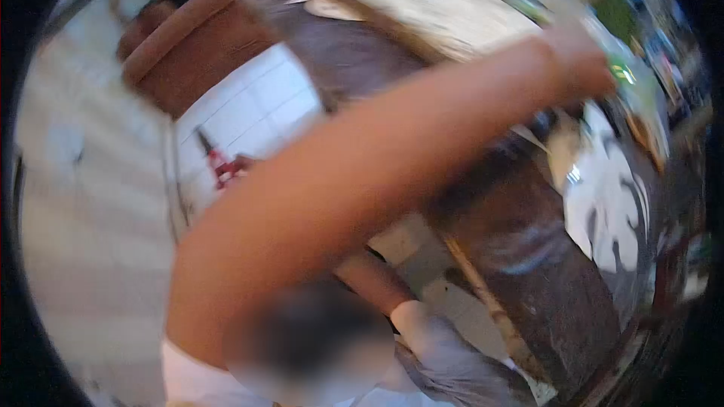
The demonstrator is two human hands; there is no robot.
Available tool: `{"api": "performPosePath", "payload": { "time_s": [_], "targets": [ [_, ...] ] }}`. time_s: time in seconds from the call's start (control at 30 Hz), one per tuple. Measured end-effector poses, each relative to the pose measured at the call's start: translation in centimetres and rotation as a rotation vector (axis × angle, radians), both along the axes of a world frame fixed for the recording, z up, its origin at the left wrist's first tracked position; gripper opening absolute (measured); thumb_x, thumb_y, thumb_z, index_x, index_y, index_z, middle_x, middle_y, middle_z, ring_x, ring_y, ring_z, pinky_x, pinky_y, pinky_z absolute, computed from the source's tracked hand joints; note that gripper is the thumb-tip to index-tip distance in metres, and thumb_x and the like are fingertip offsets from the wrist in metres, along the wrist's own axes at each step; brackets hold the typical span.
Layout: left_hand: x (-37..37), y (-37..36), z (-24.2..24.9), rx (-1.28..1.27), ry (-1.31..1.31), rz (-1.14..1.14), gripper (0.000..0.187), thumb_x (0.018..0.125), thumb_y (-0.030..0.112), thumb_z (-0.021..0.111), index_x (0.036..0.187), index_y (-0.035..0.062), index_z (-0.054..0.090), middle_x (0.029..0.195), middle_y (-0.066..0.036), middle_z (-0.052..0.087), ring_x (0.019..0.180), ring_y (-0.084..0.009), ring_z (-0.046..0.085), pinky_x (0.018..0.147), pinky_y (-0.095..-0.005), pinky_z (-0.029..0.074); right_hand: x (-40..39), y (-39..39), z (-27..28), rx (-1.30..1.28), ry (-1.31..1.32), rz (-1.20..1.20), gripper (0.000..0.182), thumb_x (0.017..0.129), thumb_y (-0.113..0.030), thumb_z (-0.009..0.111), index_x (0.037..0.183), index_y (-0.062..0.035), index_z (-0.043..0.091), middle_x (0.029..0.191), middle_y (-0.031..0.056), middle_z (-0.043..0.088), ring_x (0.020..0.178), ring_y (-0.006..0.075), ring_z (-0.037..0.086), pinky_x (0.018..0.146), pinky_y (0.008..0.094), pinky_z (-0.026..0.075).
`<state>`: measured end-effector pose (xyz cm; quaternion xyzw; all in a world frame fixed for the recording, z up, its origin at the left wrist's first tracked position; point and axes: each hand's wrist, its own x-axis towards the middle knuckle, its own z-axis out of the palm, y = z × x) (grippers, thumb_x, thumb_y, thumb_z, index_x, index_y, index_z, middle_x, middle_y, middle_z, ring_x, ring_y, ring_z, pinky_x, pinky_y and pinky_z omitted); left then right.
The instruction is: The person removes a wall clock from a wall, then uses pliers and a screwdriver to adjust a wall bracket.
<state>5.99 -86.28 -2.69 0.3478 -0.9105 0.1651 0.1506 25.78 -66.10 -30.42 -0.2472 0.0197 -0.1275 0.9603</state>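
A large bare forearm crosses the view from a white sleeve at the lower left. At its far end is my left hand (581,60), smeared by motion beside glossy plastic (630,79) with green on it. Its fingers cannot be made out, nor whether they hold anything. I cannot make out my right hand. Below the forearm, part of another limb (373,279) meets a pale part and grey cloth (467,365); whose it is cannot be told. White cut-out shapes (603,207) lie on the dark brown surface (543,256), nearest to my left hand.
A pale board (430,7) runs along the top. At left are a brown seat-like object (204,38) and a white tiled surface (256,98) with a red and dark item (222,166). Blurred clutter fills the upper right. A dark blurred patch covers the bottom middle.
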Motion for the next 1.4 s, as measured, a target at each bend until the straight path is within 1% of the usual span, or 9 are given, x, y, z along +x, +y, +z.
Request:
{"api": "performPosePath", "payload": {
  "time_s": [0.13,0.23,0.4,0.5,0.67,0.8,0.93,1.1,1.4],
  "targets": [
    [0.2,-0.3,1.4,-0.029,0.222,0.104,0.011,0.078,0.011,0.068,0.089,0.0077,0.07,0.084,-0.013,0.069,0.08,-0.0273,0.069,0.067,-0.0385,0.054,-3.0,0.6,-0.5,-0.066,0.063,0.01,0.04,0.086,-0.012,0.06,0.122,-0.0019,0.048,0.112,0.0155,0.056,0.099,0.0314,0.06,0.09,0.0502,0.051],
    [8.0,4.0,1.1,-0.144,0.573,0.233,0.012,0.08,0.012,0.068,0.09,0.0067,0.069,0.084,-0.012,0.068,0.08,-0.0255,0.068,0.067,-0.0371,0.053,-3.4,-0.3,-0.2,-0.141,0.029,0.044,0.043,0.085,-0.011,0.06,0.125,-0.0025,0.047,0.114,0.0157,0.056,0.101,0.0318,0.06,0.091,0.0506,0.051],
    [23.6,25.4,-0.9,-0.412,1.094,0.393,0.013,0.083,0.013,0.068,0.092,0.0051,0.067,0.085,-0.01,0.067,0.08,-0.0225,0.067,0.068,-0.0347,0.053,3.7,0.2,2.7,-0.278,-0.187,0.189,0.048,0.083,-0.009,0.059,0.13,-0.0035,0.046,0.117,0.016,0.055,0.104,0.0325,0.06,0.094,0.0514,0.049],
    [26.7,39.4,-3.0,-0.6,1.255,0.514,0.014,0.084,0.014,0.068,0.093,0.0042,0.066,0.085,-0.009,0.066,0.08,-0.0207,0.066,0.069,-0.0333,0.052,7.4,2.7,4.2,-0.347,-0.33,0.258,0.052,0.083,-0.008,0.059,0.132,-0.0041,0.045,0.119,0.0161,0.055,0.106,0.033,0.059,0.095,0.0519,0.048],
    [28.7,55.2,-8.6,-0.799,1.458,0.648,0.021,0.094,0.021,0.064,0.1,0.0012,0.06,0.093,-0.004,0.061,0.087,-0.0124,0.059,0.076,-0.0275,0.048,7.4,13.8,10.8,-0.872,-0.4,0.197,0.079,0.068,-0.004,0.052,0.145,-0.0054,0.032,0.124,0.0195,0.052,0.113,0.0359,0.06,0.096,0.0532,0.049],
    [29.8,60.6,-10.1,-1.003,1.482,0.731,0.022,0.097,0.022,0.061,0.102,0.0005,0.061,0.096,-0.005,0.06,0.09,-0.0119,0.057,0.083,-0.025,0.044,6.4,20.9,13.9,-0.917,-0.294,0.342,0.077,0.066,-0.005,0.052,0.14,0.0019,0.034,0.121,0.0219,0.053,0.098,0.0361,0.067,0.091,0.0519,0.054],
    [33.0,65.9,-11.3,-1.053,1.584,0.593,0.025,0.097,0.023,0.06,0.103,-0.0003,0.06,0.097,-0.005,0.061,0.092,-0.0109,0.057,0.085,-0.0246,0.044,7.3,27.9,16.1,-1.004,-0.302,0.515,0.072,0.066,-0.002,0.048,0.136,0.0064,0.036,0.118,0.0233,0.053,0.105,0.0378,0.064,0.097,0.0542,0.049],
    [33.2,69.9,-11.6,-1.123,1.637,0.639,0.027,0.093,0.025,0.066,0.105,0.0005,0.062,0.093,-0.008,0.067,0.087,-0.0112,0.061,0.08,-0.0261,0.049,8.1,31.8,17.3,-0.952,-0.22,0.674,0.07,0.056,0.006,0.04,0.126,0.0035,0.044,0.123,0.0203,0.054,0.122,0.0298,0.051,0.091,0.0355,0.041],
    [32.5,73.6,-12.3,-1.115,1.586,0.765,0.018,0.092,0.016,0.066,0.1,-0.0003,0.063,0.091,-0.011,0.068,0.084,-0.015,0.064,0.078,-0.0278,0.05,10.3,34.9,17.9,-1.017,-0.275,0.887,0.047,0.058,0.007,0.041,0.103,-0.0041,0.045,0.118,0.0177,0.052,0.109,0.0249,0.052,0.087,0.0335,0.042]
  ]
}}
